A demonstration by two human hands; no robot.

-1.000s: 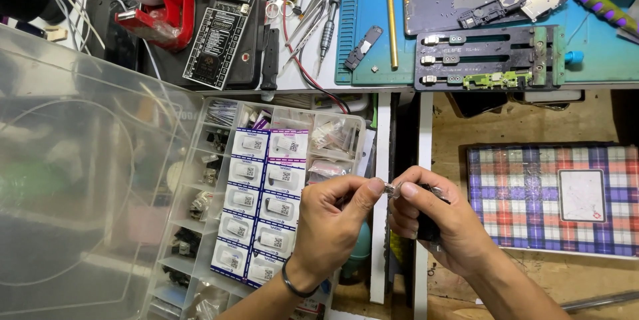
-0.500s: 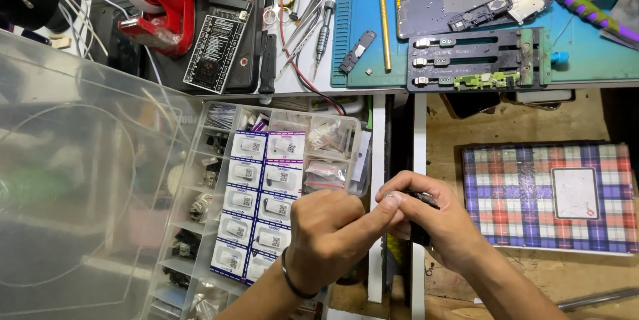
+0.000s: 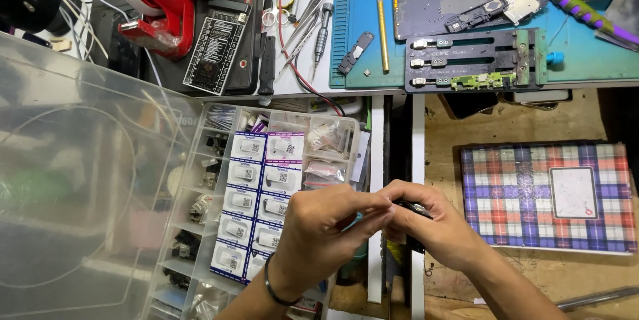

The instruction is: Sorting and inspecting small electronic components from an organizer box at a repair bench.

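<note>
My left hand (image 3: 319, 230) and my right hand (image 3: 432, 227) meet low in the middle of the head view, fingertips pressed together around a small dark part with a metal end (image 3: 418, 209). Most of that part is hidden by my fingers, and which hand grips it most is hard to tell. Just left of my hands lies an open clear parts organiser (image 3: 200, 160) with rows of small white packets (image 3: 256, 193) and bagged components.
The organiser's clear lid (image 3: 73, 180) stands open at left. At the back, a blue mat (image 3: 353, 33) holds an opened phone (image 3: 459, 0), a black holding jig (image 3: 472, 60), tweezers and a screwdriver (image 3: 321, 33). A plaid notebook (image 3: 532, 193) rests at right.
My hands have closed in together and dropped slightly lower in view; the small part that showed between the fingertips is now mostly covered.
</note>
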